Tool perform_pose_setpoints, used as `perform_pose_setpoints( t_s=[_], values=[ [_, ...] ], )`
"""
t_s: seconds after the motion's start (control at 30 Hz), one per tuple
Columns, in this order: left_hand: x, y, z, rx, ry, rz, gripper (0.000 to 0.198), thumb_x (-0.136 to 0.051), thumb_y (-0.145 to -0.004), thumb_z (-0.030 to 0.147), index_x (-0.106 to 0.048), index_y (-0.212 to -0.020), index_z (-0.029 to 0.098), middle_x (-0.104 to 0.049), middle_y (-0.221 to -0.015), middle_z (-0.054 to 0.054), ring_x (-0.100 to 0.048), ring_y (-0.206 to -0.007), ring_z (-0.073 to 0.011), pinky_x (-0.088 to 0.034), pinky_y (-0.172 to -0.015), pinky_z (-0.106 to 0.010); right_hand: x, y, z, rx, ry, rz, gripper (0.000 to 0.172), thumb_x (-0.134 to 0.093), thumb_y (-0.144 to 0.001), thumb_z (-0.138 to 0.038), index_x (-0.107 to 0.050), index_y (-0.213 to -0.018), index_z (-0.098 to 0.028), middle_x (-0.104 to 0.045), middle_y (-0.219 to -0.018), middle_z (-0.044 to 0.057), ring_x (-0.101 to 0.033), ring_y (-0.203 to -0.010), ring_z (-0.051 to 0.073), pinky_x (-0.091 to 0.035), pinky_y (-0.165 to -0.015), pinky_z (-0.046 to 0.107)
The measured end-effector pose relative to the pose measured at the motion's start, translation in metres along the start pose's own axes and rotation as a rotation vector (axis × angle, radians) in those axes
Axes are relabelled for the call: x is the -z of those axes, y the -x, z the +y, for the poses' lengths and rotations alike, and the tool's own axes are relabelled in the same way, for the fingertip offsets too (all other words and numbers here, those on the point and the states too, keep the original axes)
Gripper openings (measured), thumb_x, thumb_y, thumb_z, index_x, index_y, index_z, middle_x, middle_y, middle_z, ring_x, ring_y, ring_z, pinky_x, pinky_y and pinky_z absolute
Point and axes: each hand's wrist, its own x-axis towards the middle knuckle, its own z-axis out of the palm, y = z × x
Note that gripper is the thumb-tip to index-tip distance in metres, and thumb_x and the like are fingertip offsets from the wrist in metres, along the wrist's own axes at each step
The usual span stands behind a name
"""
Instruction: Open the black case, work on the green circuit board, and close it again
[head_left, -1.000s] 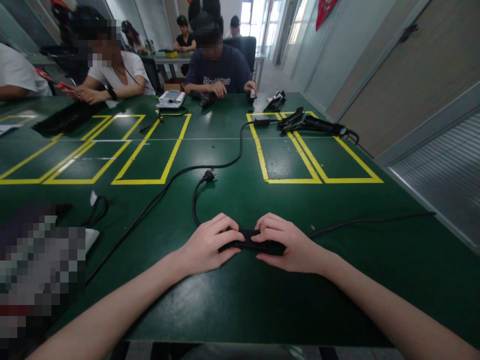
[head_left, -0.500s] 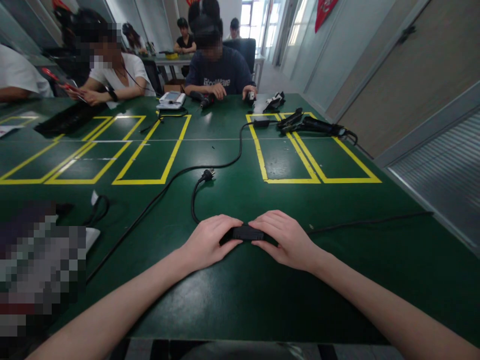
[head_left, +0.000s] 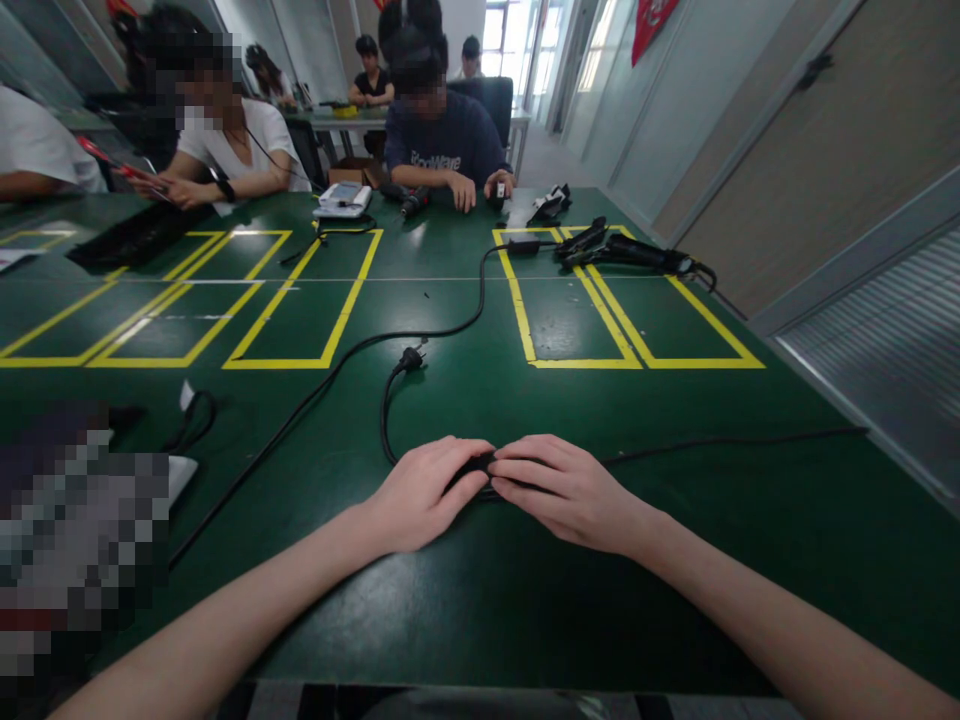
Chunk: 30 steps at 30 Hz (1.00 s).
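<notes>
A black power adapter (head_left: 474,467) lies on the green table (head_left: 480,600) close in front of me, almost wholly covered by my hands. My left hand (head_left: 421,492) curls over its left end, fingers pressed together. My right hand (head_left: 564,490) lies over its right end, and the fingertips of both hands meet above it. A black cord loops from the adapter's left side up to a plug (head_left: 411,357). Another thin cord (head_left: 735,439) trails away to the right across the table.
A long black cable (head_left: 330,365) crosses the table diagonally. Yellow tape rectangles (head_left: 577,360) mark the far half. Black tools (head_left: 630,250) lie at the far right, a white device (head_left: 341,198) farther back. People sit along the far and left sides. A pixelated object (head_left: 75,540) lies at my left.
My hands have closed in toward each other over the adapter until the fingertips touch, hiding most of it. The plug end of the cord has shifted slightly.
</notes>
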Motion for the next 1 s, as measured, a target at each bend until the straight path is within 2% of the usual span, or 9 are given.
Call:
perform_pose_setpoints(
  t_s=[0.07, 0.17, 0.3, 0.37, 0.47, 0.57, 0.7, 0.87, 1.0],
  values=[
    [0.000, 0.000, 0.001, 0.022, 0.030, -0.009, 0.030, -0.039, -0.112, 0.034, -0.061, -0.126, 0.019, -0.074, -0.116, -0.009, -0.071, -0.104, -0.0225, -0.058, -0.094, -0.037, 0.000, 0.000, -0.002, -0.003, 0.022, 0.010, 0.025, -0.050, -0.103, -0.009, -0.071, -0.116, -0.013, -0.078, -0.115, 0.011, -0.068, -0.116, 0.023, -0.059, -0.102, 0.038],
    [0.001, 0.001, 0.000, 0.017, 0.037, -0.025, 0.025, -0.048, -0.110, 0.036, -0.061, -0.123, 0.019, -0.073, -0.113, -0.009, -0.069, -0.101, -0.0225, -0.058, -0.090, -0.036, -0.001, 0.000, -0.003, -0.061, 0.049, -0.028, 0.026, -0.047, -0.103, -0.011, -0.070, -0.113, -0.017, -0.076, -0.125, 0.011, -0.066, -0.124, 0.024, -0.058, -0.104, 0.040],
    [0.002, 0.001, -0.004, -0.093, -0.024, 0.029, 0.022, -0.051, -0.109, 0.034, -0.059, -0.121, 0.017, -0.069, -0.112, -0.010, -0.065, -0.101, -0.0229, -0.057, -0.088, -0.036, -0.002, 0.002, -0.001, -0.173, 0.036, -0.092, 0.020, -0.048, -0.104, -0.019, -0.066, -0.113, -0.018, -0.071, -0.132, 0.017, -0.070, -0.113, 0.025, -0.060, -0.090, 0.040],
    [0.003, 0.001, -0.007, -0.160, -0.102, 0.059, 0.022, -0.050, -0.110, 0.033, -0.060, -0.120, 0.017, -0.068, -0.110, -0.010, -0.064, -0.100, -0.0233, -0.056, -0.087, -0.036, -0.002, 0.003, 0.001, -0.250, -0.015, -0.123, 0.020, -0.056, -0.103, -0.029, -0.064, -0.116, -0.017, -0.073, -0.123, 0.017, -0.072, -0.102, 0.025, -0.059, -0.082, 0.038],
    [0.004, 0.000, -0.009, -0.199, -0.157, 0.078, 0.024, -0.049, -0.110, 0.034, -0.059, -0.122, 0.017, -0.069, -0.109, -0.010, -0.064, -0.098, -0.0234, -0.055, -0.086, -0.037, -0.002, 0.004, 0.004, -0.329, -0.095, -0.139, 0.023, -0.062, -0.102, -0.038, -0.063, -0.112, -0.017, -0.075, -0.098, 0.010, -0.071, -0.084, 0.022, -0.054, -0.072, 0.034],
    [0.004, 0.001, -0.010, -0.160, -0.180, 0.078, 0.036, -0.055, -0.107, 0.043, -0.056, -0.131, 0.015, -0.071, -0.114, -0.012, -0.065, -0.102, -0.0256, -0.054, -0.088, -0.040, -0.002, 0.005, 0.006, -0.291, -0.128, -0.109, 0.020, -0.058, -0.105, -0.035, -0.063, -0.112, -0.017, -0.074, -0.091, 0.007, -0.068, -0.079, 0.019, -0.050, -0.069, 0.032],
    [0.003, 0.001, -0.008, -0.140, -0.234, 0.021, 0.033, -0.053, -0.108, 0.045, -0.063, -0.119, 0.015, -0.073, -0.102, -0.009, -0.066, -0.094, -0.0243, -0.049, -0.081, -0.037, -0.002, 0.005, 0.006, -0.249, -0.097, -0.126, 0.022, -0.055, -0.107, -0.035, -0.064, -0.117, -0.018, -0.075, -0.095, 0.008, -0.068, -0.083, 0.020, -0.049, -0.071, 0.033],
    [0.001, 0.001, -0.005, -0.157, -0.237, 0.025, 0.030, -0.054, -0.107, 0.044, -0.066, -0.109, 0.016, -0.071, -0.091, -0.006, -0.063, -0.085, -0.0219, -0.044, -0.075, -0.035, -0.003, 0.001, -0.001, -0.246, -0.067, -0.172, 0.039, -0.054, -0.107, -0.035, -0.056, -0.141, -0.016, -0.074, -0.108, 0.011, -0.067, -0.092, 0.023, -0.051, -0.077, 0.036],
    [0.001, 0.001, -0.005, -0.118, -0.199, 0.050, 0.031, -0.063, -0.101, 0.047, -0.067, -0.106, 0.017, -0.072, -0.095, -0.006, -0.064, -0.088, -0.0222, -0.045, -0.076, -0.035, -0.006, 0.000, -0.005, -0.225, -0.051, -0.184, 0.027, -0.047, -0.109, -0.028, -0.064, -0.126, -0.017, -0.073, -0.102, 0.010, -0.064, -0.087, 0.021, -0.048, -0.075, 0.035]
  ],
)
